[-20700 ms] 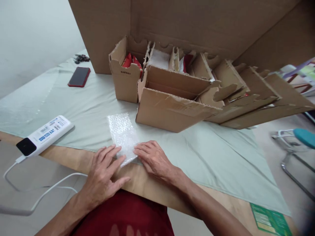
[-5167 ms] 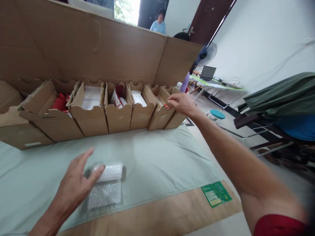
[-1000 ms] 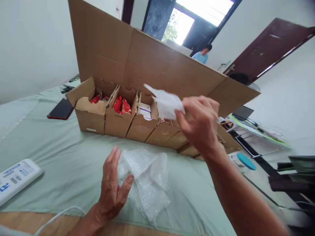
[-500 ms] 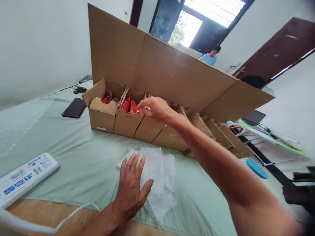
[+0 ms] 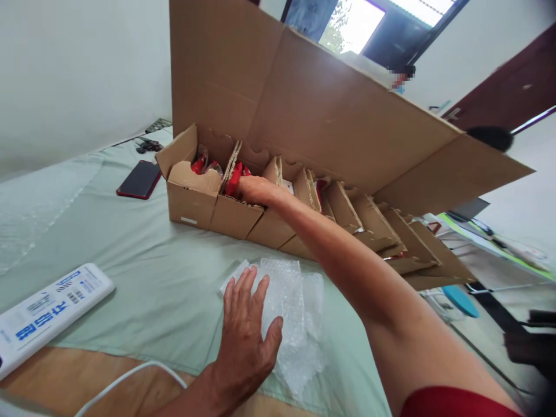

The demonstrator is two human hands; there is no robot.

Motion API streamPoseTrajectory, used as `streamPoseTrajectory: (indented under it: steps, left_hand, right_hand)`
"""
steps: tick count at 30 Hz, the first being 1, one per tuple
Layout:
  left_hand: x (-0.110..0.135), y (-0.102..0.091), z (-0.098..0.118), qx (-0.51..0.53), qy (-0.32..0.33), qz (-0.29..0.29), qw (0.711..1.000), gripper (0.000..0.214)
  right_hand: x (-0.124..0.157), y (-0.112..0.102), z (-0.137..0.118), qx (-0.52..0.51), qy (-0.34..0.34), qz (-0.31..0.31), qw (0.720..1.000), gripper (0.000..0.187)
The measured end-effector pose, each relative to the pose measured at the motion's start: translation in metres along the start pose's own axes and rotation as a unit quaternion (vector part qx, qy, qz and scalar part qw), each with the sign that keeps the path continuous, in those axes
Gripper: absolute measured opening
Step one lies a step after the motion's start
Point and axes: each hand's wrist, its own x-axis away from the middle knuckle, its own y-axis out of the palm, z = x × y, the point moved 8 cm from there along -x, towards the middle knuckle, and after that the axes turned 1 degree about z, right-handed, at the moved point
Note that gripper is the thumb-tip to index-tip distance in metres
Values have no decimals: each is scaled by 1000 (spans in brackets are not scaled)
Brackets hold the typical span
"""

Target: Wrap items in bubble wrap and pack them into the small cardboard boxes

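Green cloth; bubble wrap; stool, perhaps.

Red packets are showing against brown cardboard boxes; whitish bubble wrap is gleaming on pale green cloth; a white device is displaying blue lettering.

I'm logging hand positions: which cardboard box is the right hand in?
The second cardboard box from the picture's left, with red packets inside: the right hand dips into it, while no hand is in the others.
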Motion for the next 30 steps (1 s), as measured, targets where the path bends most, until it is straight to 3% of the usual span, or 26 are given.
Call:
streamPoseTrajectory:
  steps: [3,5,7,9,11,13,15,17,19,21,24,26,30]
  left_hand:
    - [-4,-18,-6,38,-21,65,997,64]
    - [-5,-32,-12,71,-38,110,991,68]
    - [-5,-45,-13,95,-35,148,984,70]
    - [-4,-55,-9,97,-8,172,980,71]
    - [-4,-57,-1,73,34,170,982,73]
    - [-4,-47,10,29,81,128,988,75]
    - [-3,-27,16,-24,116,51,992,71]
    - [0,-1,14,-75,114,-37,990,59]
    - [5,18,4,-111,83,-100,985,52]
    - [9,29,-4,-124,56,-129,982,54]
    - [11,33,-9,-119,38,-139,982,57]
    - [11,34,-11,-114,27,-142,983,58]
    - [8,38,-16,-95,-1,-185,978,61]
  right_hand:
    - [32,-41,8,-3,23,90,996,17]
    - [81,-81,16,-53,21,225,973,23]
    - [140,-101,30,-146,15,304,941,24]
    - [193,-88,49,-278,41,305,910,22]
    - [223,-45,58,-368,61,182,910,22]
    - [240,-4,64,-380,94,92,916,27]
    - [244,13,71,-360,127,82,921,31]
    - [235,4,71,-336,136,119,924,30]
    - [213,-21,56,-301,106,152,935,24]
    - [178,-53,26,-243,47,171,954,20]
    - [101,-84,-27,-118,-45,171,977,25]
    - [41,-84,-55,-8,-77,137,988,27]
    - [-56,-52,-81,162,-97,16,982,18]
